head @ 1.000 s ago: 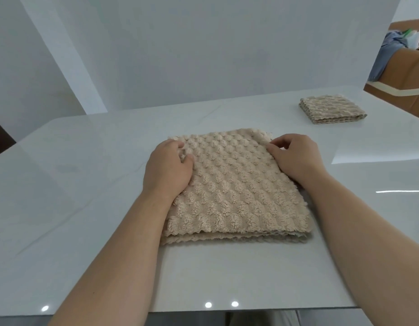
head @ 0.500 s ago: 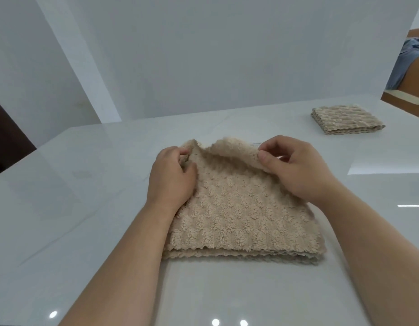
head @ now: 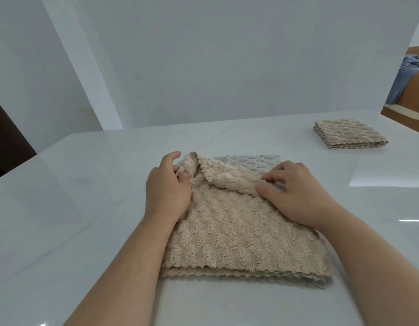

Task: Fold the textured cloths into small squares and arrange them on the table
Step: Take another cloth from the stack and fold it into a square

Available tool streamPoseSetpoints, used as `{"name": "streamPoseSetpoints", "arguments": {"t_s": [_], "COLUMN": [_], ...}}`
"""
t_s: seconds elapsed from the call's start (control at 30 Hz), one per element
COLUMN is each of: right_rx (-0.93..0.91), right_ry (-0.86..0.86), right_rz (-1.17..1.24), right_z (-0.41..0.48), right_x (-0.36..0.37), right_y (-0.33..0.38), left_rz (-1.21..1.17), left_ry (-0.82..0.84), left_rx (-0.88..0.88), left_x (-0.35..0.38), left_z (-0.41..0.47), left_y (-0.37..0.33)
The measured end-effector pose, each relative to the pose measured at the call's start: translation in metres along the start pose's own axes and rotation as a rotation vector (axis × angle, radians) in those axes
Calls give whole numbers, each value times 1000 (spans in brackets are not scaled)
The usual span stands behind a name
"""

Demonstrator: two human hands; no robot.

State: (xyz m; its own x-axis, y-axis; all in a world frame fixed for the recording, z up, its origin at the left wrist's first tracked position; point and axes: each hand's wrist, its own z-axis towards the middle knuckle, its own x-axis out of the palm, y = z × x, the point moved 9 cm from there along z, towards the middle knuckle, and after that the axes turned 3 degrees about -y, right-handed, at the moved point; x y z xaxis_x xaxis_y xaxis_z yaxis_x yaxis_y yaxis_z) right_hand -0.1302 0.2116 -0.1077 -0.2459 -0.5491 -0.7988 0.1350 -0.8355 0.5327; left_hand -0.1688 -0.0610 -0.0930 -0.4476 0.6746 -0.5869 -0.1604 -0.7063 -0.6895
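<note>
My left hand [head: 167, 191] is closed on the far-left corner of the beige bubble-textured fleece cloth [head: 239, 234], with the corner bunched between thumb and curled fingers. My right hand [head: 295, 191] is closed on the far-right part of the same edge: the thumb lies on top of the fabric and the fingers curl in behind it. Between the two hands the far edge of the top layer is raised off the stack and turned toward me, forming a loose flap with a scalloped border. Both forearms reach in from the near side, and both wrists rest on the cloth's outer margins. The rest of the cloth lies flat in several layers on the glossy white counter [head: 86, 208], centred in front of me, with the stacked edges visible along its near side. Behind the raised flap a pale grey textured layer [head: 250, 162] is exposed, lying flat on the counter; I cannot tell whether it is the reverse face of the same cloth. A second beige textured cloth, folded into a small square [head: 347, 135], sits at the far right of the counter, well apart from my hands. A plain white wall [head: 203, 55] stands behind the counter. Past its right edge, brown furniture with blue-grey fabric [head: 408, 83] on it is partly visible.
</note>
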Motion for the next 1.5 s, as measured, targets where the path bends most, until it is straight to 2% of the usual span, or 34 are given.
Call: {"name": "streamPoseSetpoints", "arguments": {"t_s": [0.1, 0.17, 0.23, 0.4, 0.53, 0.63, 0.7, 0.8, 0.9, 0.97, 1.03, 1.17, 1.37, 1.5], "right_rx": [-56, -79, -82, -85, -75, -128, -170, -168, -168, -141, -121, -151, -124, -162], "right_ry": [-67, -115, -144, -161, -15, 129, 159, 63, -99, -138, -157, -208, -244, -305], "right_rz": [52, 78, 110, 269, 366, 293, 231, 316, 460, 527, 543, 498, 254, 39], "right_z": [1, 0, -2, -8, -10, -14, -15, -12, -7, -3, 1, 4, -2, -8], "right_x": [-4, -8, -13, -20, -13, -4, -2, -9, -28, -37, -45, -76, -125, -161], "right_y": [5, 8, 10, 19, 23, 34, 39, 40, 38, 37, 37, 39, 1, -35], "left_rz": [-176, -321, -358, -14, 0, 19, 53, 157, 26, -154, -308, -362, -229, -3], "left_ry": [-4, 55, 134, 243, 258, 282, 295, 258, 259, 390, 599, 875, 832, 646], "left_rx": [26, 53, 127, 322, 327, 382, 437, 518, 501, 400, 230, 262, 266, 414], "left_x": [-6, -7, -4, 17, 21, 22, 25, 25, 12, 9, 14, 17, 15, 26], "left_z": [-1, -3, -7, -17, -14, -13, -16, -16, -17, -23, -33, -50, -47, -43], "left_y": [-10, -18, -28, -36, -32, -32, -35, -41, -57, -75, -87, -118, -159, -198]}}
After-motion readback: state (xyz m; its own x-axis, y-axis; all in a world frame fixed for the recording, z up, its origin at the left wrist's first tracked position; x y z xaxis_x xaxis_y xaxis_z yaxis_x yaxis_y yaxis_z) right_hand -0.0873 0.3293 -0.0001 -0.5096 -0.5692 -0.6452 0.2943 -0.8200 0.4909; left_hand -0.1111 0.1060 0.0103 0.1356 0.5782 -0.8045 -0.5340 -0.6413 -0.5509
